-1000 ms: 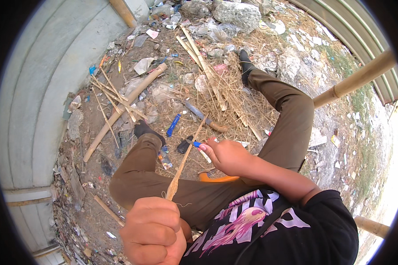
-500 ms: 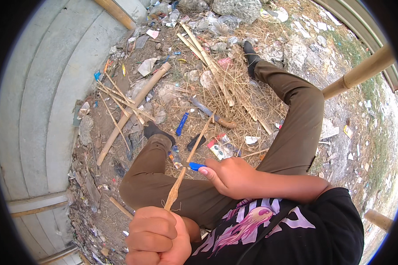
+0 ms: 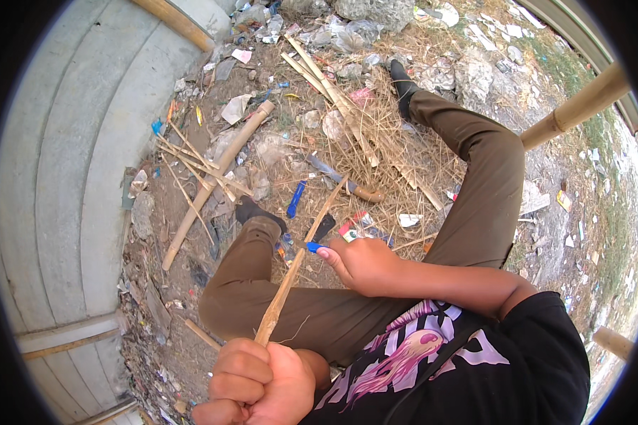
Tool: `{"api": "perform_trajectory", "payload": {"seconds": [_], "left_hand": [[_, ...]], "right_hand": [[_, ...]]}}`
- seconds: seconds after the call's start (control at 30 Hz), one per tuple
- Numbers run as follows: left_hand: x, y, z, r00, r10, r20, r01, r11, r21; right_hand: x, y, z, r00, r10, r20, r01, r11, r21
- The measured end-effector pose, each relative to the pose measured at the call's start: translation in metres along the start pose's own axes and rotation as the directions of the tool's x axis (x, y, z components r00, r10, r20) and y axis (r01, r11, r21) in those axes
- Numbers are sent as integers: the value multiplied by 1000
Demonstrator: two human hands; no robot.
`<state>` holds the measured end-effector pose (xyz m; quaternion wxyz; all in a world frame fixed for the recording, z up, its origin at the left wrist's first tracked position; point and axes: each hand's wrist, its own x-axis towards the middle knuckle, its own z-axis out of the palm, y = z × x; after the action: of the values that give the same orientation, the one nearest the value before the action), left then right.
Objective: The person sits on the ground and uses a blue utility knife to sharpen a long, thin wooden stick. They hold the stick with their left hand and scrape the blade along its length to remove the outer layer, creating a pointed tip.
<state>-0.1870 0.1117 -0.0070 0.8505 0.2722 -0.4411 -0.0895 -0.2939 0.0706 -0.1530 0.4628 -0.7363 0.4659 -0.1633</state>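
Note:
My left hand [image 3: 262, 382] is closed in a fist around the near end of a long, thin bamboo strip [image 3: 283, 290]. The strip slants up and away to a narrow tip, and a thin curled shaving hangs by the fist. In my right hand [image 3: 367, 266] is a blue-handled cutter knife [image 3: 313, 247], gripped with the thumb along it. The knife meets the strip around its middle; most of the blade cannot be made out. Beyond the tip of the strip, a large knife with a wooden handle [image 3: 367, 193] lies on the ground.
A bamboo pole [image 3: 216, 185] lies at left with several thin sticks [image 3: 191, 159] across it. Split bamboo pieces [image 3: 344, 106] rest on straw farther off. A blue plastic object [image 3: 296, 199] lies near my foot. Grey panels [image 3: 71, 163] stand at left, a bamboo post [image 3: 578, 110] at right.
My right hand and the cutter knife have moved a little farther up the strip, toward its tip. My left hand keeps its hold, and the whole view has shifted slightly.

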Motion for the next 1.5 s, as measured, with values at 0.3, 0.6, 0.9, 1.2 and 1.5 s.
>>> {"api": "perform_trajectory", "payload": {"seconds": [0.3,0.6,0.9,1.2,1.5], "left_hand": [[-3,3,1,998,-20,62,22,999,-27],[-1,1,5,998,-2,59,1,1000,14],[6,-5,5,996,76,-44,-69,988,136],[5,-4,6,998,69,-1,-68,989,129],[0,-2,7,996,49,74,-52,998,40]], "right_hand": [[3,16,2,997,-49,-62,38,987,-158],[10,30,8,999,20,-29,-22,995,-93],[16,17,11,995,-64,-76,55,993,-107],[19,23,1,998,69,5,-68,993,-99],[28,44,4,988,124,-96,-137,980,-143]]}}
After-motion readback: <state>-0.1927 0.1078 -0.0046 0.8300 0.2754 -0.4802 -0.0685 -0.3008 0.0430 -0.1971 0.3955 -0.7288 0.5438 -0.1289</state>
